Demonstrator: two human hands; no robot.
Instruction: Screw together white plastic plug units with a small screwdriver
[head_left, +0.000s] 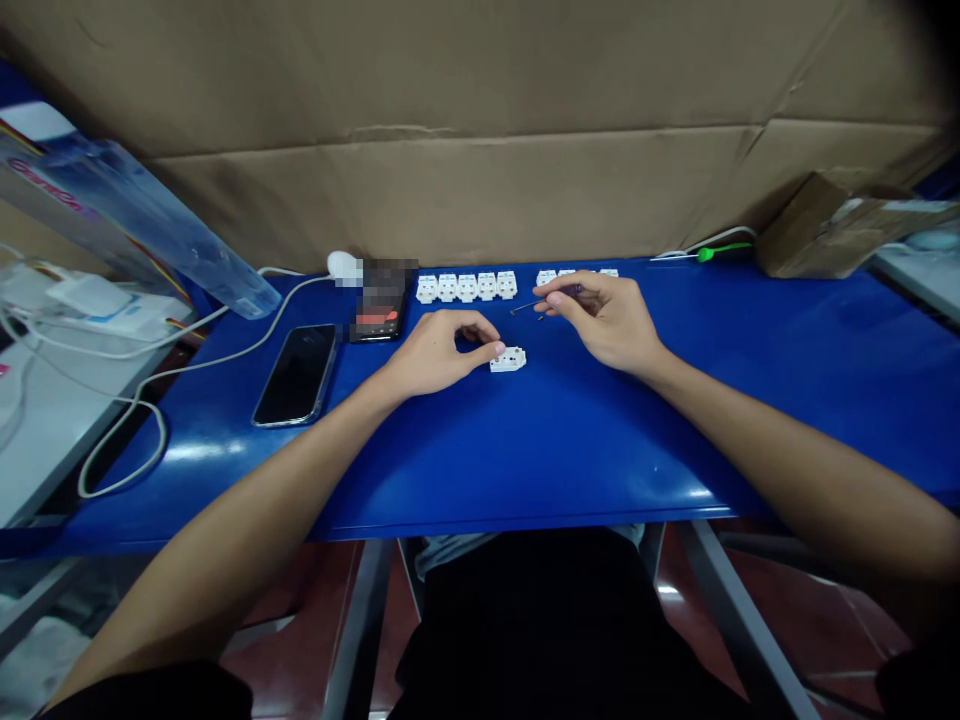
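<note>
At a blue table (487,470), we work with both bare hands over a small white part (511,360). The part sits in front of us, near the middle of the tabletop; whether it rests fully on the surface, we cannot tell. Our left hand (439,355) has thumb and forefinger nearly together at the part's left end, pinching it, with an open loop between them farther back. Our right hand (611,320) has its thumb and forefinger closed on a slim tool (527,306), whose thin shaft points left, its tip apart from the part. A tiny brass-coloured piece (540,318) shows just below the shaft.

Behind the hands stands a row of five white units (466,287); a second row (547,277) is partly blocked by our right hand. On the left, a dark phone (296,375) lies near our left forearm, with another phone (382,300), partly blurred out, closer to the rows. A pale cable (165,435) loops across that side, below a clear bluish plastic package (165,215). Brown cardboard (525,190) walls off the back, and a cardboard box (810,235) occupies the far right corner.
</note>
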